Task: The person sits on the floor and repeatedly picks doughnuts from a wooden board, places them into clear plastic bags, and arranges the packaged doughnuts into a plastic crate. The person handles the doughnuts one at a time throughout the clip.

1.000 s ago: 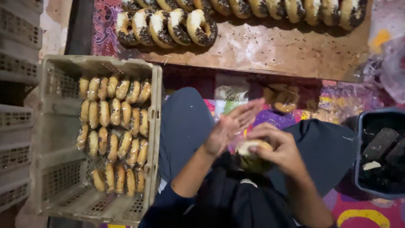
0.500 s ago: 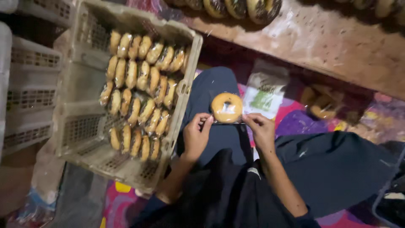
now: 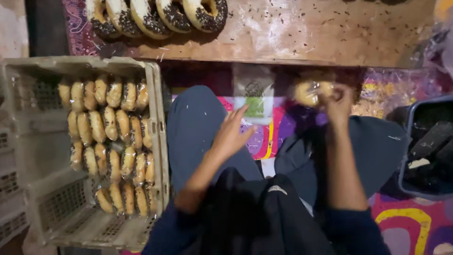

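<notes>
My right hand (image 3: 339,105) has its fingers (image 3: 330,97) pinched together on a wrapped doughnut (image 3: 309,93), held up in front of the right knee, just below the edge of the wooden surface (image 3: 302,35). The doughnut is pale and ring-shaped, sealed in clear film, and blurred, so I cannot make out its topping. My left hand (image 3: 231,134) holds nothing: the fingers (image 3: 241,113) are apart and stretched forward, hovering over my left thigh and pointing toward a small packet (image 3: 255,97) with a green patch that lies on the patterned mat (image 3: 406,222) between my knees. The two hands are well apart.

Past the left hand, on my left side, sits a grey plastic crate (image 3: 158,141) with latticed walls. It holds rows of wrapped doughnuts (image 3: 111,137) standing on edge, packed tight against one another; the near end of the crate shows bare floor. More grey crates (image 3: 7,179) stand at the far left edge of the view.

On the wooden surface above, a row of chocolate-sprinkled doughnuts (image 3: 160,16) leans one against the next, with loose sprinkles scattered across the wood. At the far right, beside my right leg, a dark tub (image 3: 409,151) holds dark blocks whose kind I cannot tell.
</notes>
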